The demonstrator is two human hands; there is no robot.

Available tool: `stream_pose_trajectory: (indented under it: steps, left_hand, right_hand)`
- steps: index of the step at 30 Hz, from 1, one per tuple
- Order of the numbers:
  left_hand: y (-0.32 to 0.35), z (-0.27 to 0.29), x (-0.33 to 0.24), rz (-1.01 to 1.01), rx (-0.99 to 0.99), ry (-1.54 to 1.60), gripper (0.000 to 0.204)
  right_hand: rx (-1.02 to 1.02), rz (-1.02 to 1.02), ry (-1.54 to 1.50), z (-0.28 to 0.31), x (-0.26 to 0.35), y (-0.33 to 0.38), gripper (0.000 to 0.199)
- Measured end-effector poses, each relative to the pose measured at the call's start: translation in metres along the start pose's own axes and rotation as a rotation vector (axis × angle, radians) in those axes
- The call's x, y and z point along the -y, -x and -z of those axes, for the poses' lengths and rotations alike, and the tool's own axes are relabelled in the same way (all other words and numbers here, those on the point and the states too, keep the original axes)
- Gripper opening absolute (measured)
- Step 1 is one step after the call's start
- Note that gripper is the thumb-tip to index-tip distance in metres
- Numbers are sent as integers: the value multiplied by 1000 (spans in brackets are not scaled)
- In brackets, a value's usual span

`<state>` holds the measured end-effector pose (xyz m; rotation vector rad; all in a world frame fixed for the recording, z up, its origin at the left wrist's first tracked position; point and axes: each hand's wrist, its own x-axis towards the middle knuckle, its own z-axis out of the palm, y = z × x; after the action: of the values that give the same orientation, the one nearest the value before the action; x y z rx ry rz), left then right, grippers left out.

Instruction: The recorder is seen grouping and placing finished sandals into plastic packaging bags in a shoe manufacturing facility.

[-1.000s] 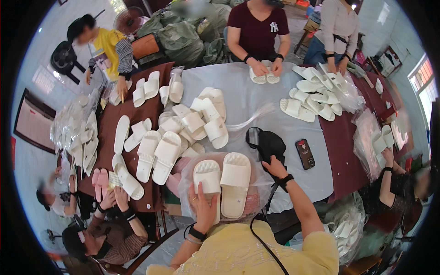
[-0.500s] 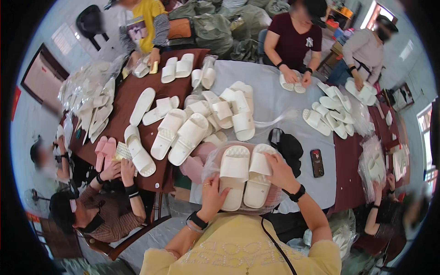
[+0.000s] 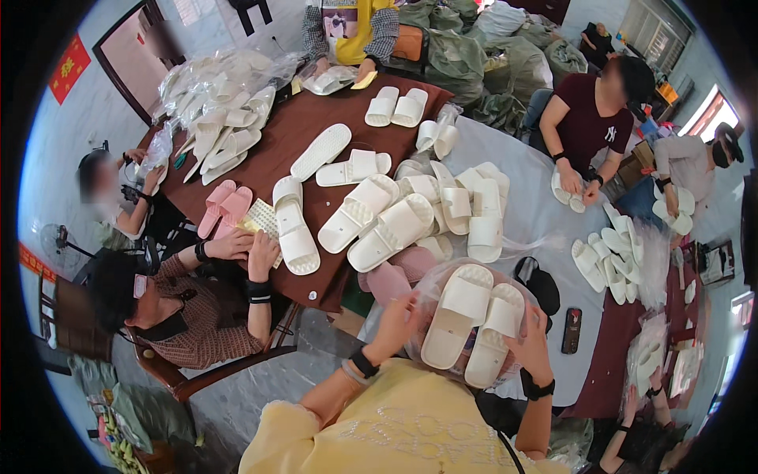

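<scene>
Head view: the long brown table (image 3: 284,150) is the landmark. Along its far-left edge lies a heap of clear-bagged white slippers (image 3: 213,103). Off its near-right corner, a clear plastic bag (image 3: 442,278) wraps 2 white slippers (image 3: 474,320). The left hand (image 3: 395,320) curls its fingers on the bag's left side; the right hand (image 3: 530,341) presses its fingers together under the right.

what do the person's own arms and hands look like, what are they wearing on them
Both forearms are bare below loose pale yellow short sleeves with a fine dotted pattern. The left hand has a black band with a thin pale bracelet beside it at the wrist. The right hand has a black watch-like band on its wrist. No gloves on either hand.
</scene>
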<state>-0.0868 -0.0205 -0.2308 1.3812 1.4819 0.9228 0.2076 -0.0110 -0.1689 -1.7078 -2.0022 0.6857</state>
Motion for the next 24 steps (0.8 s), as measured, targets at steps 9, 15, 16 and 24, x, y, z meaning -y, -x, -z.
stream_pose_trajectory:
  steps: [9, 15, 16, 24]
  left_hand:
    - [-31, 50, 43, -146, -103, -258, 42]
    - [-24, -7, -27, -355, 19, -369, 59]
    - [-22, -17, -36, -401, 92, -470, 63]
    - [-22, -52, -22, -445, 125, -573, 70]
  right_hand:
    - [-48, -100, -50, -19, -25, -1, 72]
    - [-87, -31, -91, -31, -26, -4, 73]
    - [-107, -56, -84, -25, -25, -5, 73]
    - [155, -11, -414, 10, -53, -18, 69]
